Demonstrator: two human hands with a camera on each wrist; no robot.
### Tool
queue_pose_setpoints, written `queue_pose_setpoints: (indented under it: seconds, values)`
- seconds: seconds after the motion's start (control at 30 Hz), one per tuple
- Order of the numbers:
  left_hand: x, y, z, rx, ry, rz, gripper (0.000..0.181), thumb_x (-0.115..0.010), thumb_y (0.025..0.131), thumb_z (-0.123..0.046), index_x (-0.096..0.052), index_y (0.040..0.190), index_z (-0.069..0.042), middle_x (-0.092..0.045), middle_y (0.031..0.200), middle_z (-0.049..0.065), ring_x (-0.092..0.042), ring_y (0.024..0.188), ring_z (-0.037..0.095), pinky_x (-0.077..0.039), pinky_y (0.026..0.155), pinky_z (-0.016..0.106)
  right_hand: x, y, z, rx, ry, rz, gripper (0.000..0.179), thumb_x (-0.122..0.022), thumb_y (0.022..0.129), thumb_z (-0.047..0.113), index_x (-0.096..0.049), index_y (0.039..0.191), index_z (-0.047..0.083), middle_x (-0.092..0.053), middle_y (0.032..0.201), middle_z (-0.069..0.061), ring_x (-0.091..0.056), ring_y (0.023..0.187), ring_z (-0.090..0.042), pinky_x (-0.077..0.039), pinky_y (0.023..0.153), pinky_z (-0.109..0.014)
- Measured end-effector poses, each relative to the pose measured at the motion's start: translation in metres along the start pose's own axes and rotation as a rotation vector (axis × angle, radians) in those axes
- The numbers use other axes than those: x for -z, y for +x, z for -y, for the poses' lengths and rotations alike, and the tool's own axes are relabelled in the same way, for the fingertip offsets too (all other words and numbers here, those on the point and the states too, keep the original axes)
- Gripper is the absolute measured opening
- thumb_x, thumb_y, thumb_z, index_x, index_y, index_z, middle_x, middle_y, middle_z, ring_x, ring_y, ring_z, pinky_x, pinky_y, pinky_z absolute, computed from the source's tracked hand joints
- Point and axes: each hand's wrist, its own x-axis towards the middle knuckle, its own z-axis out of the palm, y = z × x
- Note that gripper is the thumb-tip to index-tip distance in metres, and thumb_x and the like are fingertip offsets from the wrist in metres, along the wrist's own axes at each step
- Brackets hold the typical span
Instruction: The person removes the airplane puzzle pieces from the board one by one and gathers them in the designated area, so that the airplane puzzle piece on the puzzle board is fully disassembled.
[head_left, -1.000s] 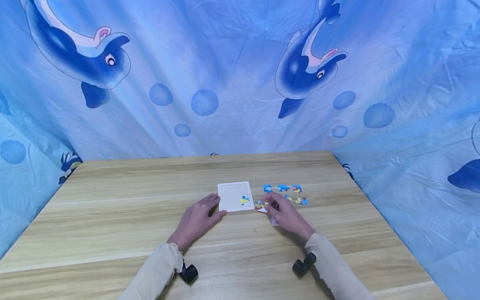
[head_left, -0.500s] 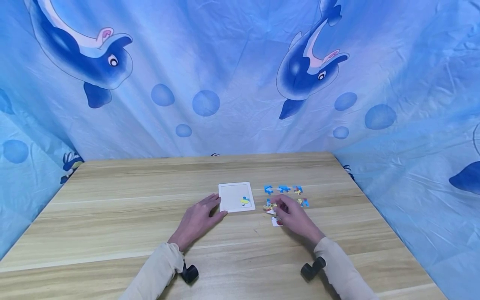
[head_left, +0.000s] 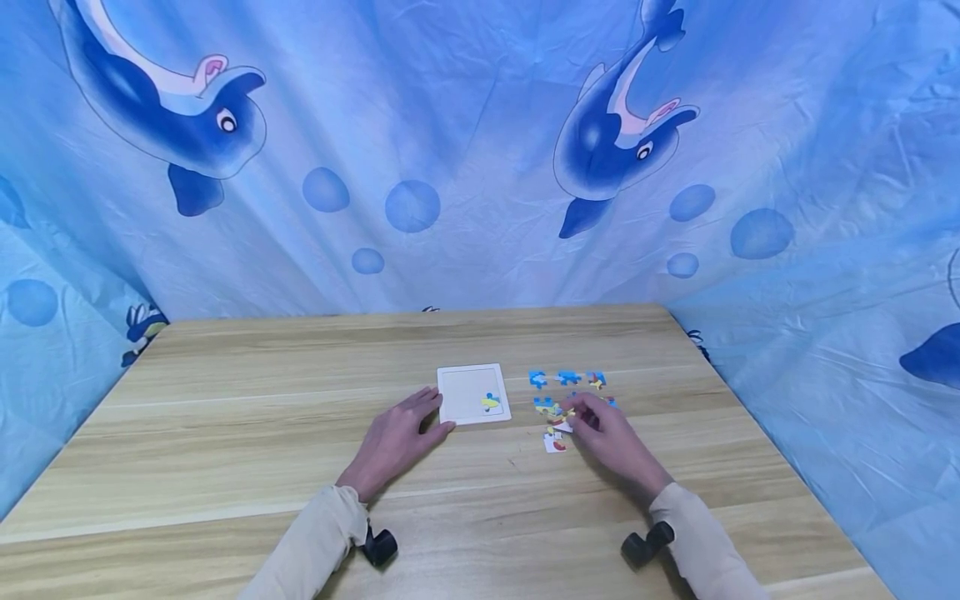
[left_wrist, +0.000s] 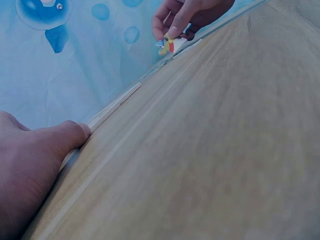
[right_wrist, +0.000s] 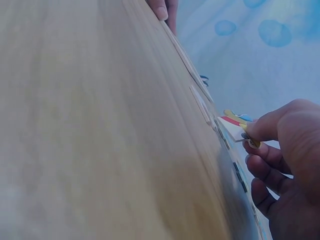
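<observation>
A white square puzzle tray [head_left: 467,385] lies on the wooden table [head_left: 262,400] with one yellow-and-blue piece [head_left: 491,402] in its lower right corner. My left hand [head_left: 420,417] lies flat on the table, its fingers touching the tray's lower left corner; the left wrist view shows its thumb [left_wrist: 70,135] against the tray edge [left_wrist: 115,105]. My right hand [head_left: 576,414] is to the right of the tray and pinches a white, red and yellow puzzle piece [right_wrist: 234,122] between thumb and finger, just above the table. That piece [left_wrist: 167,46] also shows in the left wrist view.
Several loose puzzle pieces lie right of the tray: a blue one [head_left: 537,379], another blue one [head_left: 567,377], an orange-and-blue one [head_left: 596,380], and a white-and-red one [head_left: 556,443] nearer me. A blue dolphin-print cloth [head_left: 480,167] hangs behind and beside the table.
My right hand has moved right, away from the tray's edge, taking the pinched piece with it. The white-and-red piece it covered now lies in view. The left hand has stayed still.
</observation>
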Motion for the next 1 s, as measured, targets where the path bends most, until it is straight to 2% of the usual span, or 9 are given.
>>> queue_pose_setpoints:
  seconds: [0.3,0.63,1.0]
  values:
    - [0.0,-0.001,0.0,0.009,-0.004,0.007,0.057,-0.073,0.096,-0.044,-0.068,0.136,-0.004,-0.061,0.143,0.014,-0.056,0.134,0.032,-0.051,0.102,0.052,0.007,-0.005,-0.001,-0.063,-0.048,-0.01,0.018,-0.064,0.099,0.001,-0.069,0.114,0.008,-0.061,0.095,-0.001,-0.057,0.086,-0.018,-0.051,0.074,-0.028]
    - [0.001,-0.001,0.0,0.003,0.004,0.004,0.057,-0.073,0.096,-0.044,-0.067,0.136,-0.003,-0.061,0.143,0.014,-0.056,0.135,0.031,-0.051,0.103,0.052,0.015,-0.016,-0.008,-0.07,-0.046,-0.022,0.02,-0.065,0.097,-0.003,-0.068,0.114,0.008,-0.06,0.098,-0.002,-0.057,0.087,-0.018,-0.051,0.074,-0.027]
    - [0.001,-0.001,0.0,0.01,-0.009,0.015,0.058,-0.072,0.096,-0.045,-0.067,0.137,-0.004,-0.06,0.144,0.014,-0.055,0.136,0.031,-0.049,0.105,0.051,0.022,-0.025,-0.009,-0.108,-0.043,-0.01,0.017,-0.063,0.1,0.001,-0.068,0.114,0.009,-0.062,0.095,-0.002,-0.057,0.084,-0.017,-0.05,0.071,-0.027]
